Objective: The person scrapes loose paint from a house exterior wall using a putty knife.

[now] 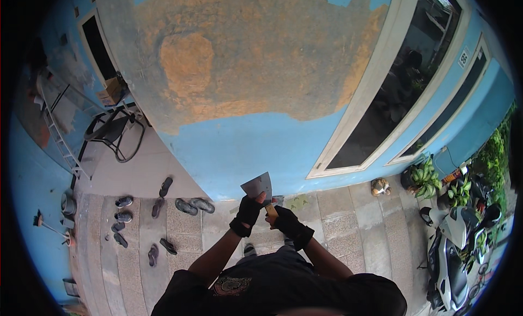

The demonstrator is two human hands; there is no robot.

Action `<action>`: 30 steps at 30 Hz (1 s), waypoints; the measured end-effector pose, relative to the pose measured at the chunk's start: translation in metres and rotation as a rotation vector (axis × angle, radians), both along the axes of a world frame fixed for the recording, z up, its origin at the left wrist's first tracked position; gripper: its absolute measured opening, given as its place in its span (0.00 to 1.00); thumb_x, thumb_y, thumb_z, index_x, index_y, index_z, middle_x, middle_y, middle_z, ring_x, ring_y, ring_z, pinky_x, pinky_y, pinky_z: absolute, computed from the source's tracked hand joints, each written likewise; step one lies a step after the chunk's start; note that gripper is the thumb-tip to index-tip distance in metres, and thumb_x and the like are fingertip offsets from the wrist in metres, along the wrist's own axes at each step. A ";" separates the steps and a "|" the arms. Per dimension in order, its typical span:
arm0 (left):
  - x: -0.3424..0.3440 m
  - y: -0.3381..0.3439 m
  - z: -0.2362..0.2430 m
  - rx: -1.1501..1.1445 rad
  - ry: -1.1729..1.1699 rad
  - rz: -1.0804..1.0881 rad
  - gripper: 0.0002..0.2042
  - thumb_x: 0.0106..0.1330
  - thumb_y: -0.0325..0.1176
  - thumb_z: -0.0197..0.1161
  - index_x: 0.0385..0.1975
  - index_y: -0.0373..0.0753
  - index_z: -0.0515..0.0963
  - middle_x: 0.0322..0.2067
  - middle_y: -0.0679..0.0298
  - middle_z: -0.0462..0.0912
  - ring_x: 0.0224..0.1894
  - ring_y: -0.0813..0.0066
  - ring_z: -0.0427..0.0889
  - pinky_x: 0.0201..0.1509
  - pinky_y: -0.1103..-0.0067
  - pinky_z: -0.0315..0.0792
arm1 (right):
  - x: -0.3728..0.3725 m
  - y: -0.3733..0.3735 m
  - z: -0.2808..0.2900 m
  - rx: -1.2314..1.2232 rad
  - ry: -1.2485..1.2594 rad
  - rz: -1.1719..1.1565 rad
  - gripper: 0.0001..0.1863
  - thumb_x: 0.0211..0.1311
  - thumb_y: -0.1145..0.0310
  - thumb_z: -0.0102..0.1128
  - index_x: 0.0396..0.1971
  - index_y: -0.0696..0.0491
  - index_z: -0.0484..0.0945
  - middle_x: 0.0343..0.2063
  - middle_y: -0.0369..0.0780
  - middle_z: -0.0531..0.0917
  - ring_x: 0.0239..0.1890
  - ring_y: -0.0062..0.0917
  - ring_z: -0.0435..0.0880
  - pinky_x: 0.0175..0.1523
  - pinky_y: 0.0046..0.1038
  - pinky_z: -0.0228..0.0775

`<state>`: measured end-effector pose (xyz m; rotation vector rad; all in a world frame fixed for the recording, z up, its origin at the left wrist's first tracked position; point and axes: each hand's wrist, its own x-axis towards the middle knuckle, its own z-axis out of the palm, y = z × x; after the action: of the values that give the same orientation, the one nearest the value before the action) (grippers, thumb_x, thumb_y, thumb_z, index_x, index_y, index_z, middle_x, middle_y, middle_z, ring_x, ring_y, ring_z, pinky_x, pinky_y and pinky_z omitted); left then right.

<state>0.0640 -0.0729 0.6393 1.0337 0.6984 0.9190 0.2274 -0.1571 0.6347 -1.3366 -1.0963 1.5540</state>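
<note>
In the head view, a scraper (259, 185) tilts just below the frame's centre: the right hand's (289, 224) grip holds its handle, the left hand's (249, 211) grip its blade base. A patchy blue wall (239, 147) spans the upper middle.

Smooth metal scraper blade (258, 184), rough matt wall (272, 65)

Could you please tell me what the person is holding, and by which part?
A wide-bladed scraper: the right hand grips its tan handle, while the left hand holds the blade near its lower end.
</note>
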 end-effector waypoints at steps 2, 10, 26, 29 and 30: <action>0.011 -0.005 0.004 -0.017 -0.072 -0.100 0.23 0.74 0.48 0.62 0.54 0.32 0.75 0.44 0.57 0.84 0.48 0.60 0.87 0.56 0.69 0.79 | 0.000 -0.018 0.005 0.114 -0.021 -0.083 0.16 0.66 0.64 0.70 0.48 0.56 0.80 0.30 0.33 0.79 0.30 0.16 0.78 0.36 0.23 0.73; 0.076 -0.052 0.005 0.098 -0.122 -0.555 0.26 0.79 0.47 0.53 0.67 0.33 0.66 0.62 0.54 0.78 0.63 0.66 0.77 0.66 0.69 0.72 | 0.054 -0.087 0.029 0.259 -0.102 -0.377 0.11 0.67 0.72 0.66 0.47 0.57 0.81 0.28 0.32 0.79 0.28 0.16 0.77 0.35 0.21 0.71; 0.153 -0.107 0.105 0.228 -0.167 -0.377 0.24 0.79 0.43 0.53 0.67 0.34 0.67 0.62 0.51 0.78 0.61 0.64 0.79 0.64 0.71 0.71 | 0.178 -0.179 0.097 0.361 0.017 -0.496 0.18 0.75 0.63 0.59 0.55 0.59 0.76 0.23 0.34 0.78 0.25 0.17 0.75 0.35 0.22 0.68; 0.159 -0.119 0.118 0.243 -0.127 -0.331 0.27 0.77 0.45 0.55 0.67 0.33 0.67 0.63 0.50 0.78 0.61 0.63 0.79 0.65 0.70 0.71 | 0.195 -0.187 0.103 0.372 -0.056 -0.475 0.19 0.76 0.58 0.57 0.54 0.59 0.76 0.23 0.34 0.78 0.26 0.17 0.75 0.36 0.22 0.67; 0.161 -0.123 0.120 0.246 -0.110 -0.323 0.28 0.76 0.46 0.57 0.67 0.32 0.66 0.63 0.48 0.77 0.61 0.61 0.79 0.66 0.69 0.70 | 0.199 -0.189 0.106 0.345 -0.073 -0.474 0.19 0.76 0.58 0.57 0.54 0.59 0.77 0.24 0.34 0.79 0.27 0.17 0.75 0.36 0.23 0.68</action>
<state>0.2247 -0.1957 0.7595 1.2608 0.3175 0.7837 0.4269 -0.3458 0.7409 -1.2999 -0.9500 0.9317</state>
